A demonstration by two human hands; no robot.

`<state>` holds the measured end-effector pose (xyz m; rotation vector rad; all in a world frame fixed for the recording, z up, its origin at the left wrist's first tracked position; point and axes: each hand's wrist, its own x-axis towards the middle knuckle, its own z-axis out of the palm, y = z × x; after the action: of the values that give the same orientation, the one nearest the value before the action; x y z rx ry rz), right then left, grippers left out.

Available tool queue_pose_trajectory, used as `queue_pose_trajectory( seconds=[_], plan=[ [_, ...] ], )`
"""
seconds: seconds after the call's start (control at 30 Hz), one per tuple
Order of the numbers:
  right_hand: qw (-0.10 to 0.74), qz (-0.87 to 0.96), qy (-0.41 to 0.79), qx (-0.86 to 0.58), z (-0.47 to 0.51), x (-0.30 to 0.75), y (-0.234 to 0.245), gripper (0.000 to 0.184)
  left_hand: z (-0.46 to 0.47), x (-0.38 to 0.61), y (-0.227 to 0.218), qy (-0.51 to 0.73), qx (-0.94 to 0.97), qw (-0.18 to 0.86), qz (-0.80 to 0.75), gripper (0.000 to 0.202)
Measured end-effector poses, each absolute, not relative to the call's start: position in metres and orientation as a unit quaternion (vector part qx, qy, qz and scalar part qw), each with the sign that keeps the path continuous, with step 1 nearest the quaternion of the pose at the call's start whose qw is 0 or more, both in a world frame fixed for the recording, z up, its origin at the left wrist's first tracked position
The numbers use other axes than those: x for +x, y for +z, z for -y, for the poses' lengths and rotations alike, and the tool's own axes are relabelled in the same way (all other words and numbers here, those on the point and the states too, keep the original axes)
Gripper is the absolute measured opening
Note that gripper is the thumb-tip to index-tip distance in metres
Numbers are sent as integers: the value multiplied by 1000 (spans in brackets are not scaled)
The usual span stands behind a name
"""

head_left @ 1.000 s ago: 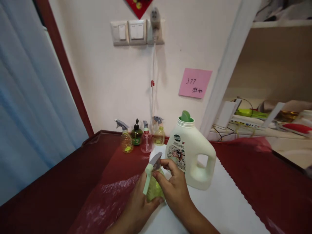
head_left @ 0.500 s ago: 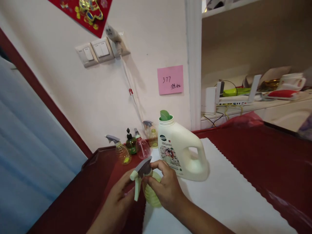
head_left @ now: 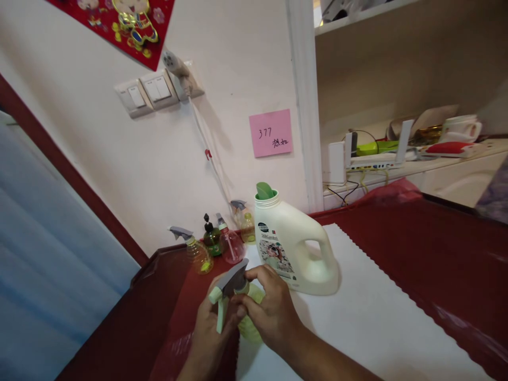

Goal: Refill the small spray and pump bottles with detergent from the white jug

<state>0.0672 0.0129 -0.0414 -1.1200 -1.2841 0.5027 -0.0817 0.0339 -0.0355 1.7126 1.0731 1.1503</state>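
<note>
Both of my hands hold a small pale-green spray bottle (head_left: 249, 328) near the front of the table. My left hand (head_left: 208, 328) wraps the bottle from below and behind the light-green trigger. My right hand (head_left: 268, 309) closes over the neck just under the grey spray head (head_left: 232, 276). The bottle leans to the left. A large white detergent jug (head_left: 291, 248) with an open green spout stands just behind my hands on a white mat (head_left: 377, 323).
Several small spray and pump bottles (head_left: 216, 243) stand against the wall behind the jug. The table has a dark red cover (head_left: 436, 254). A pink note (head_left: 271, 133), switches and a plugged cable are on the wall. A shelf at right holds a router and clutter.
The view has swung and tilted, shifting the scene left. My left hand has closed back around the bottle's base, and the spray head sits a little lower under my right fingers.
</note>
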Motion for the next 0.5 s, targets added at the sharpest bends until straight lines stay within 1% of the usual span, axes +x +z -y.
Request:
queue_pose_trajectory(
  seconds=[0.1, 0.17, 0.37, 0.5],
  plan=[
    [635, 576, 198, -475, -13, 66, -45, 22, -28, -75, -42, 495, 637, 408, -428, 38],
    [637, 588, 183, -463, -14, 67, -47, 20, -24, -68, -47, 528, 595, 429, -428, 36],
    [632, 616, 146, -447, -14, 72, -47, 14, -16, -51, -47, 559, 493, 521, -415, 54],
    [618, 626, 134, -456, -15, 73, -47, 15, -17, -50, -52, 560, 434, 562, -426, 56]
  ],
)
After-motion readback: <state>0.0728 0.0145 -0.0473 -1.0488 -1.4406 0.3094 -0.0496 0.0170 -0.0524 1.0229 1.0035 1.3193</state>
